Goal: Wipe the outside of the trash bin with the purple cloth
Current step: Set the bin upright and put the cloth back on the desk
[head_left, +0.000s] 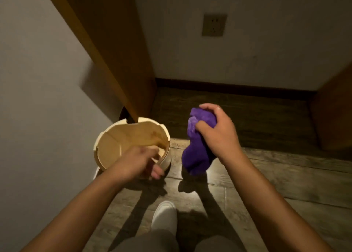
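I look down into a dim corner of a room, lit from behind me so long shadows fall forward. The floor (266, 175) is dark wood-look planking with a glossy patch of glare. A pale grey wall (38, 80) runs along the left, and a tall brown wooden panel (106, 47) leans across the view beside it. The far wall carries a beige power socket (214, 25) above a dark skirting board (228, 86).

The trash bin (114, 143) — round, cream-coloured, open-topped — stands on the floor at the foot of the left wall. My left hand (139, 160) grips its near rim, fingers curled over the edge, somewhat blurred.

My right hand (219, 133) is closed around the purple cloth (198, 148), bunched and hanging in the air just right of the bin, not touching it.

Below, one white shoe (164, 215) rests on the planks.
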Demonstrator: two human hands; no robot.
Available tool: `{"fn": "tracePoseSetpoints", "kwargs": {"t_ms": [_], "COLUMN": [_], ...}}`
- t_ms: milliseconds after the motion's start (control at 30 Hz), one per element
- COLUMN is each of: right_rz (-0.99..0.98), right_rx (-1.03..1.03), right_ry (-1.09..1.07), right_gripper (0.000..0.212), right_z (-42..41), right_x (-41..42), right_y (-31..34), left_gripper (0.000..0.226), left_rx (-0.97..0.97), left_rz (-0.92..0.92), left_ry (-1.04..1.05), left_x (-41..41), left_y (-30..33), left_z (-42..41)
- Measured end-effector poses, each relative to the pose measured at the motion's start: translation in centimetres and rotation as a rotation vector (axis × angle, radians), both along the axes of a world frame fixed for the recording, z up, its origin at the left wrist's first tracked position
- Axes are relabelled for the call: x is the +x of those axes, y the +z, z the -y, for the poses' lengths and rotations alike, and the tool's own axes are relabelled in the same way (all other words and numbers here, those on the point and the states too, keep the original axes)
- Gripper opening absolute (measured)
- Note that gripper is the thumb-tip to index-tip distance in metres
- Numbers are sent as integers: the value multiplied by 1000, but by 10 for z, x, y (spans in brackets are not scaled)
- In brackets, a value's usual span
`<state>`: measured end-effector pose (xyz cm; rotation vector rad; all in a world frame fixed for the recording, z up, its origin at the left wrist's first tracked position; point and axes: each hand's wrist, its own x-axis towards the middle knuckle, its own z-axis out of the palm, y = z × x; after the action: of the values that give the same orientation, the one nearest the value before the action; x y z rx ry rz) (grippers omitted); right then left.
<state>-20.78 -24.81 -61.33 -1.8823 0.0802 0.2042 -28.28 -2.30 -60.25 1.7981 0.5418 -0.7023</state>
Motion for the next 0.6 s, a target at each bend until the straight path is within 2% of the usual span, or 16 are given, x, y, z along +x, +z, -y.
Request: {"fn": "tracePoseSetpoints", "kwargs": {"t_ms": [67, 133, 167, 233, 300, 400, 467, 533, 567, 600], "right_rz": [16, 28, 22, -80, -288, -460, -469, -410, -387, -351], "right_rx": [106, 168, 191, 320, 488, 561, 536, 388, 294, 244], "right_ry": [-118, -250, -310, -448, -529, -465, -334, -175, -123, -102], "right_gripper": [49, 54, 53, 46, 34, 22, 28, 36, 36, 32], "right_z": [-1, -2, -2, -3, -6, -2, 9, 27, 33, 45], "right_x": [-6, -12, -15, -21, -30, -49, -59, -70, -70, -80], "right_y": [55, 118, 147, 218, 280, 375, 423, 478, 481, 519], "left_gripper": [40, 44, 53, 84, 94, 71, 35, 8, 6, 8], "left_rx": [-279, -438, -474, -399, -359, -312, -236, -208, -187, -179], "left_rz": [-144, -106, -48, 141, 319, 458, 508, 529, 521, 552], "left_ry": [4, 46, 113, 257, 289, 265, 314, 402, 426, 440], "left_x": [-19, -37, -45, -49, -44, -33, -25, -25, -24, -31], "left_y": [46, 101, 129, 191, 249, 344, 391, 448, 456, 492], "left_z": [20, 49, 66, 92, 108, 114, 108, 103, 101, 101]}}
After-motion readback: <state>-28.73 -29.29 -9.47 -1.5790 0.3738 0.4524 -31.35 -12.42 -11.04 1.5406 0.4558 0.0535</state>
